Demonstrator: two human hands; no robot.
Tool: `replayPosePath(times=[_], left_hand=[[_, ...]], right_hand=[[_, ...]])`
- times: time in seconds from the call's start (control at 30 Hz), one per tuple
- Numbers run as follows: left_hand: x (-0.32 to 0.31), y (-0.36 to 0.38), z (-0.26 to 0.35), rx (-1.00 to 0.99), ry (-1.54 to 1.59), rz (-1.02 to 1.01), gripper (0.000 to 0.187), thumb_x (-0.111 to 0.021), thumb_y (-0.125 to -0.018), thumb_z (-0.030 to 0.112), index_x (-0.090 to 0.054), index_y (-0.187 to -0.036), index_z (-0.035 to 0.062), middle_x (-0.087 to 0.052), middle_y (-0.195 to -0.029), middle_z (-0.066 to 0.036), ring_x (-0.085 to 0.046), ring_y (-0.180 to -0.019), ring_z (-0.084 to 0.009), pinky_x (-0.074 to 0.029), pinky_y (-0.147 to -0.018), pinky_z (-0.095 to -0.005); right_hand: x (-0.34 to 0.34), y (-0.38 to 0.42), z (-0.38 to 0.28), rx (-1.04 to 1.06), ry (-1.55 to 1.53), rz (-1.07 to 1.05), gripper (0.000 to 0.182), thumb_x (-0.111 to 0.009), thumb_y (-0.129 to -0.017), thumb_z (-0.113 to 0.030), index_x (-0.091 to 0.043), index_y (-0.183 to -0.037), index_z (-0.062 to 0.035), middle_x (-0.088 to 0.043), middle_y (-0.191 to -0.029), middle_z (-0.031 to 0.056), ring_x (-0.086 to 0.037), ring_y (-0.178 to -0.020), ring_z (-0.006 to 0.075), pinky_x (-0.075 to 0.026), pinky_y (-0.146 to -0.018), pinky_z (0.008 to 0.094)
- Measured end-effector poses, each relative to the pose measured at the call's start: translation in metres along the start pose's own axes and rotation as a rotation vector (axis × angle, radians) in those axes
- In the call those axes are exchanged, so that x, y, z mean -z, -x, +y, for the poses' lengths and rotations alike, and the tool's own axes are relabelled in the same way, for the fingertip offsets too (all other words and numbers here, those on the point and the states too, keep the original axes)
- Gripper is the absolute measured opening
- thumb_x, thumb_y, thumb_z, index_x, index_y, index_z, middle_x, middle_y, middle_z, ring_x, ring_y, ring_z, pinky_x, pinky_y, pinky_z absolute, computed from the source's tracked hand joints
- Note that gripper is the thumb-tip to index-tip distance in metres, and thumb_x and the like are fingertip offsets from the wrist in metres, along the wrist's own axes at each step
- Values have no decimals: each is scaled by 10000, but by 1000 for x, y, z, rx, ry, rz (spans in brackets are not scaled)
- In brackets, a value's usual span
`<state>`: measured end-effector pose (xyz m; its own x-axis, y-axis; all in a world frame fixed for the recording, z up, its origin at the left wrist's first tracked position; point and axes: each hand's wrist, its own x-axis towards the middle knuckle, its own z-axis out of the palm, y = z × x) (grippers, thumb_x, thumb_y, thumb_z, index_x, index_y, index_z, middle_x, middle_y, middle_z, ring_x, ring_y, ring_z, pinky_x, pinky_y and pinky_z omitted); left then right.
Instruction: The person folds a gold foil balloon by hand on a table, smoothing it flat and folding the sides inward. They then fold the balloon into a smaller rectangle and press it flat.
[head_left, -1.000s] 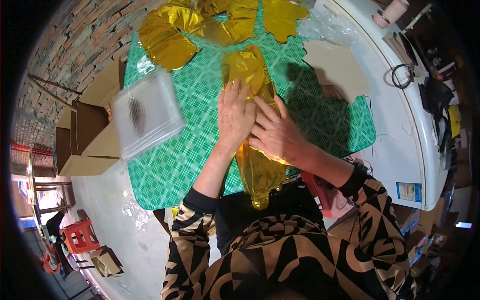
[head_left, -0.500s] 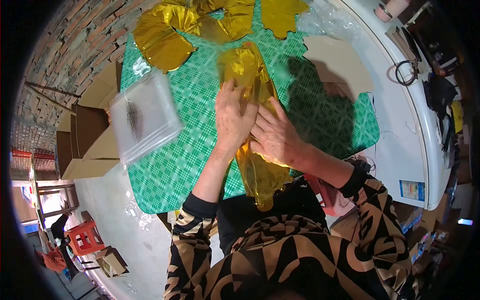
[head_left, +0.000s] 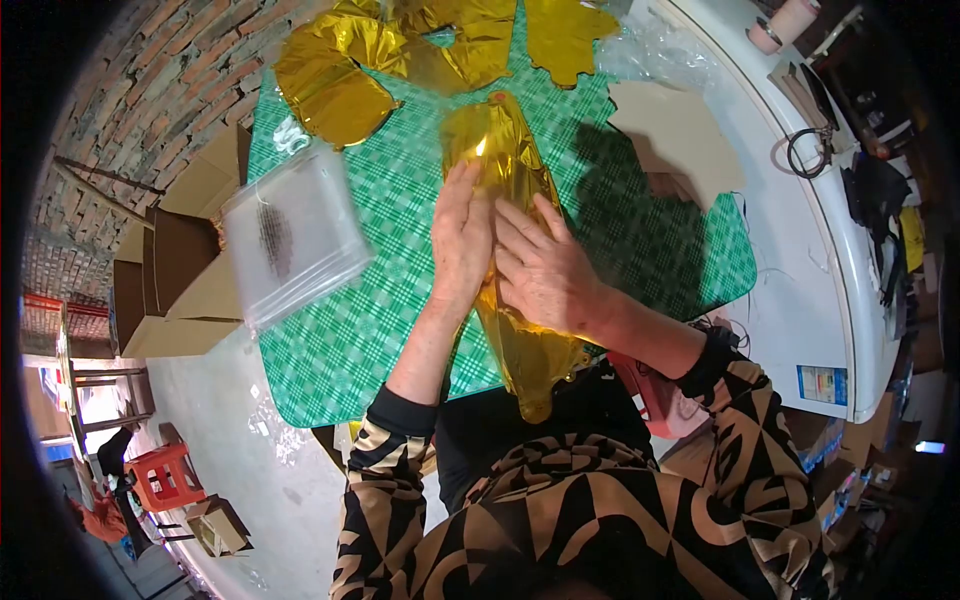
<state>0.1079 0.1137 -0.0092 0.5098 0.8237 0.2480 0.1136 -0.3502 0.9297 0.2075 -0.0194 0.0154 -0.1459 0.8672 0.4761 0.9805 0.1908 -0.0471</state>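
Observation:
A long folded gold foil sheet (head_left: 530, 362) lies on the green checked tabletop (head_left: 400, 330), its lower end hanging past the near edge. My left hand (head_left: 462, 240) lies flat on the left side of the foil, fingers pointing away from me. On the right side rests my right hand (head_left: 548, 268), fingers spread and pressed on the foil, fingertips close to the left hand. Farther back are more gold foil pieces (head_left: 340, 95), with another foil shape (head_left: 565, 40) beside them.
Clear plastic bags (head_left: 295, 235) lie at the table's left, next to an open cardboard box (head_left: 180, 335). Beige card sheets (head_left: 675, 135) are at the right. A white appliance (head_left: 790, 290) borders the table's right side. A red stool (head_left: 168, 477) stands on the floor.
My hands have drawn slightly apart on the foil, with the right fingers now more visible over it. The view has shifted a little.

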Motion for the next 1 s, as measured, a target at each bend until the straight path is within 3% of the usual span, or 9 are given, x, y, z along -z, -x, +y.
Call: replayPosePath(times=[0.13,0.23,0.3,0.4,0.5,0.6,0.63,0.77,1.0], left_hand=[[3,-1,7,52,258,-10,464,-474,-1129,171,-537,-1551,-10,-516,-1619,-206,-469,-1511,-320,-355,-1254,-392],[6,0,13,117,389,-23,473,-458,-1150,174,-499,-1586,-6,-533,-1614,-152,-497,-1478,-255,-370,-1236,-355],[6,-2,10,111,378,-18,447,-479,-1125,180,-567,-1527,6,-548,-1595,-179,-482,-1502,-320,-353,-1246,-387],[2,-3,3,98,363,-49,453,-477,-1122,181,-560,-1532,5,-554,-1586,-183,-490,-1491,-337,-366,-1235,-390],[5,-2,3,12,177,-72,466,-487,-1119,204,-555,-1542,20,-549,-1587,-201,-473,-1508,-367,-338,-1254,-426],[2,-1,-4,-218,-222,-57,474,-491,-1119,230,-555,-1558,62,-527,-1605,-219,-424,-1545,-384,-262,-1289,-493],[1,2,-3,-165,-225,-98,478,-478,-1127,258,-552,-1573,103,-498,-1632,-222,-364,-1587,-371,-178,-1311,-539],[-2,6,-1,-175,-360,-158,487,-468,-1129,273,-542,-1587,125,-478,-1647,-224,-331,-1604,-365,-139,-1319,-540],[-6,7,-3,-259,-535,-167,501,-474,-1114,282,-538,-1595,155,-467,-1655,-215,-343,-1589,-389,-122,-1318,-563]], right_hand=[[7,1,7,-72,26,-32,671,-792,-896,-355,-649,-1400,64,-609,-1478,224,-487,-1470,381,-266,-1257,641],[2,11,11,-105,39,-34,711,-799,-901,-413,-647,-1398,71,-569,-1534,225,-453,-1491,377,-247,-1260,666],[-1,15,9,-99,38,-23,703,-805,-890,-420,-663,-1378,65,-568,-1534,224,-444,-1495,374,-242,-1254,682],[-7,19,4,-66,41,-18,660,-810,-878,-417,-697,-1324,56,-588,-1503,223,-437,-1498,376,-235,-1240,705],[-12,16,7,-59,22,-18,592,-808,-875,-401,-727,-1248,51,-605,-1468,230,-435,-1497,394,-229,-1226,723],[-14,18,8,-58,-1,-26,527,-805,-875,-382,-743,-1180,43,-612,-1446,239,-435,-1493,421,-227,-1213,736],[-14,18,8,-62,-7,-30,509,-803,-876,-377,-745,-1164,39,-610,-1446,241,-435,-1492,429,-227,-1210,741],[-19,22,7,-86,-53,4,449,-796,-885,-358,-754,-1117,25,-601,-1453,247,-428,-1498,445,-222,-1199,758],[-26,23,7,-132,-49,-90,498,-726,-955,-407,-757,-1263,-16,-564,-1530,230,-355,-1562,441,-147,-1230,771]])
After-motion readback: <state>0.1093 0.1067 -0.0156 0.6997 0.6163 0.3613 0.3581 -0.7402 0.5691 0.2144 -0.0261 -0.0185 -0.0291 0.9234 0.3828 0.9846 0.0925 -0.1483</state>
